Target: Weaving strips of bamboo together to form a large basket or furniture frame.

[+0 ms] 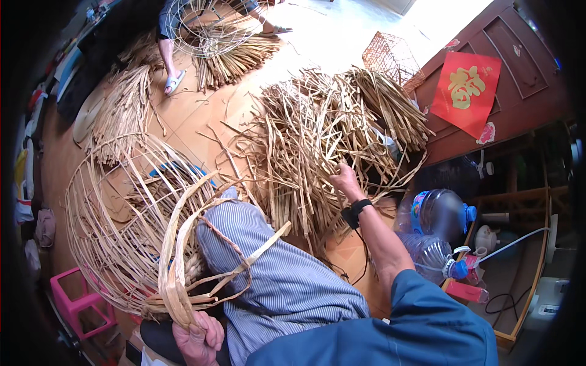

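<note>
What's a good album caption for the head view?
Left hand holding pale strips at an openwork basket, right hand at a heap of dried stalks.

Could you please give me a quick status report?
Left hand gripping dried strips. Right hand at straw pile. Strip ends overlap striped trouser leg.

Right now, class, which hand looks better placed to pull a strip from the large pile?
Probably the right hand: it is at the large pile, while the left hand, farther off, grips dried strips.
</note>
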